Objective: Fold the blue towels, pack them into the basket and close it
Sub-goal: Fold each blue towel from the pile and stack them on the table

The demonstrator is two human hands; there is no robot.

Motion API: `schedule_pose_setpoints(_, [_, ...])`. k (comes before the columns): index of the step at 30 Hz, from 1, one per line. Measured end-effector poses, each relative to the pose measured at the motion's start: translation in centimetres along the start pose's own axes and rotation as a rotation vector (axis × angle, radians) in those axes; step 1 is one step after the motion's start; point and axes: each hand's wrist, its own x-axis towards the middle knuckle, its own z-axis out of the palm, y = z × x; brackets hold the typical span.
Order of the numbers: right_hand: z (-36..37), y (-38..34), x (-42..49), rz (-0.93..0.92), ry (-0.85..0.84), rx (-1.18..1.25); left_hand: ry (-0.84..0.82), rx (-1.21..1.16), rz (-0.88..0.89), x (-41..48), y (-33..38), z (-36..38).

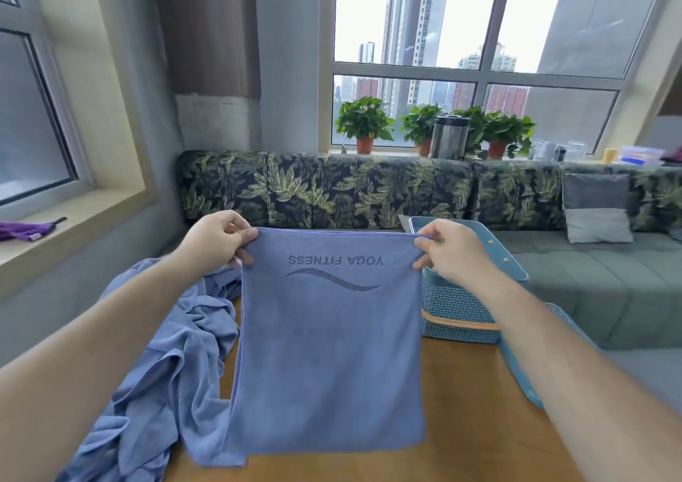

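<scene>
Left hand [217,241], right hand [448,250] — fingers [246,237] pinch top corners of blue towel [328,352] hanging below.

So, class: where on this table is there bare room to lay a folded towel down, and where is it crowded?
The table is bare right of the held towel, in front of the basket. Left is crowded with crumpled towels.

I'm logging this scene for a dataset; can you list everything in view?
Held towel: one, blue, hanging between both hands.
Towel heap: count unclear, blue, table's left side.
Basket: one, blue, open, behind the towel on the right.
Table: one, wooden.
Sofa: one, leaf-print back, under the window.
Cushion: one, grey, on sofa.
Potted plants: three pots, green, windowsill.
Flask: one, metal, windowsill.
Purple cloth: one, left sill.
Left hand, right hand: pinching the towel's top corners.
</scene>
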Motion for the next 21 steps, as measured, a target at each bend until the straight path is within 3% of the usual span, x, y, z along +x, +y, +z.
schedule_pose_setpoints(9, [0.9,-0.4,1.5,-0.157,0.274,0.122,0.088,-0.238,0.132,2.3,0.9,0.2])
schedule_pose_setpoints(15, [2.8,2.8,-2.6,-0.121,0.18,0.05,0.101,-0.151,0.062,-2.5,-3.5,2.5])
schedule_pose_setpoints(21, [8.1,11.5,-11.0,-0.039,0.036,0.009,-0.041,-0.044,-0.033,-11.8,-11.3,6.5])
